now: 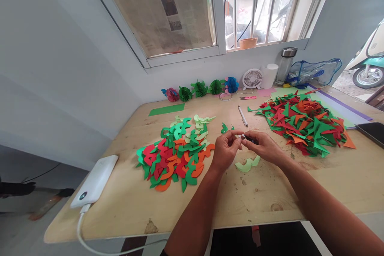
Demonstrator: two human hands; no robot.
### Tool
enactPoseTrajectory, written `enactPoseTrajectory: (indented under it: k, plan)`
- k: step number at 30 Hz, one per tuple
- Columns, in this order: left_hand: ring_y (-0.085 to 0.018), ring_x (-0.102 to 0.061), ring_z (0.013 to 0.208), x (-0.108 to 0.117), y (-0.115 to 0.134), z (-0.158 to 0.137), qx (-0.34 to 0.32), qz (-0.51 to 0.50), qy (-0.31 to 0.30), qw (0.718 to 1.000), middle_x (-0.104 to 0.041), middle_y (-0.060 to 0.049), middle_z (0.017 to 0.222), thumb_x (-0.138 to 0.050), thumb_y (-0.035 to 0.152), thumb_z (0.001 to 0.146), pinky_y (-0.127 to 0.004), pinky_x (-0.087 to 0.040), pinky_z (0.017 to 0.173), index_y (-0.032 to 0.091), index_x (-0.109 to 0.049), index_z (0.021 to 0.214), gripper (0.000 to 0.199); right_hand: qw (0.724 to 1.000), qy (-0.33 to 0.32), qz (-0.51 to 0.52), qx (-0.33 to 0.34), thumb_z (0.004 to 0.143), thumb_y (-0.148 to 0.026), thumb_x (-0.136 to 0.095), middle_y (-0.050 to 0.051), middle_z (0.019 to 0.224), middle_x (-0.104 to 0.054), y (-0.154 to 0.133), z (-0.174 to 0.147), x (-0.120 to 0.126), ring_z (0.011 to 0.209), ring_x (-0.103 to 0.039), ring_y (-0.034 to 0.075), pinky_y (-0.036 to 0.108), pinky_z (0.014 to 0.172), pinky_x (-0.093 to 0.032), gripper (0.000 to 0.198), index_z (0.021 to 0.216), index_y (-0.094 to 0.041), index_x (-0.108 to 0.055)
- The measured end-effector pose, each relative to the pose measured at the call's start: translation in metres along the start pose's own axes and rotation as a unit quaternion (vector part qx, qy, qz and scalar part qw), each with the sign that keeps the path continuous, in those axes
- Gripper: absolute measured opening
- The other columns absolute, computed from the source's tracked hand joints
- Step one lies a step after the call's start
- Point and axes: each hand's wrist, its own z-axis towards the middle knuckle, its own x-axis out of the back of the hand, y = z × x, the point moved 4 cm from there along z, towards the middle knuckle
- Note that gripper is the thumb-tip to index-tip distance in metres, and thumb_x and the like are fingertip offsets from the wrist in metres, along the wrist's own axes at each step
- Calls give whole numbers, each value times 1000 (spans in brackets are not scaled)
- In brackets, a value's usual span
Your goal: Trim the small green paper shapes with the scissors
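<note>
Over the middle of the wooden table (258, 196), my left hand (226, 150) and my right hand (262, 147) meet fingertip to fingertip. My right hand is closed around a small dark object (251, 140), mostly hidden by its fingers. A bit of something whitish shows at the left fingertips, too small to name. Just below the hands lies a pale green wavy paper cutout (247, 164). Green paper pieces (224, 128) lie just beyond my left hand. To the left spreads a pile of curved paper cutouts (174, 156) in green, red and orange.
Paper scraps (312, 124) are heaped at the right, near a phone (372, 133). Along the wall stand folded paper turtles (199, 88), a small fan (252, 79) and a bottle (285, 66). A pen (243, 116) lies mid-table, a corded power bank (96, 180) at the left edge.
</note>
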Motion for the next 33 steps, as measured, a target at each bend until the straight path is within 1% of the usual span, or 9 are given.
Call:
enactPoseTrajectory:
  k: [6, 16, 24, 29, 33]
  plan:
    - [-9, -53, 56, 0, 0, 0, -3, -5, 1, 1000, -55, 2, 60, -57, 22, 75, -21, -43, 57, 15, -67, 93, 21, 1000, 0, 3, 2, 87, -42, -49, -1, 62, -48, -2, -1, 0, 56, -38, 10, 23, 50, -30, 32, 78, -15, -62]
    - [-9, -53, 56, 0, -3, 0, -3, -3, -2, 1000, -54, 1, 60, -57, 23, 76, -21, -44, 57, 15, -67, 95, 22, 1000, -3, 2, 5, 86, -43, -48, 0, 63, -50, 1, 0, -1, 56, -39, 10, 22, 49, -31, 33, 81, -14, -63]
    - [-9, -53, 55, 0, -3, 0, -7, -2, -3, 1000, -54, 2, 59, -57, 23, 76, -22, -44, 57, 15, -67, 93, 21, 1000, 0, -7, 11, 86, -42, -48, 0, 63, -51, 1, 1, -1, 56, -40, 10, 23, 50, -31, 32, 79, -15, -63]
    - [-9, -53, 55, 0, -4, 1, 3, -6, 1, 1000, -55, 1, 60, -57, 23, 75, -22, -44, 56, 15, -67, 91, 21, 1000, -6, -16, 20, 87, -43, -47, -1, 60, -48, -1, 1, -1, 55, -39, 10, 23, 50, -30, 33, 74, -15, -61]
    - [-9, -53, 55, 0, -4, 1, 6, -9, 2, 1000, -55, 2, 59, -58, 22, 74, -22, -44, 57, 15, -67, 90, 20, 1000, -4, -19, 19, 87, -42, -47, -1, 61, -49, 0, 1, -1, 56, -40, 11, 23, 50, -30, 32, 76, -15, -61]
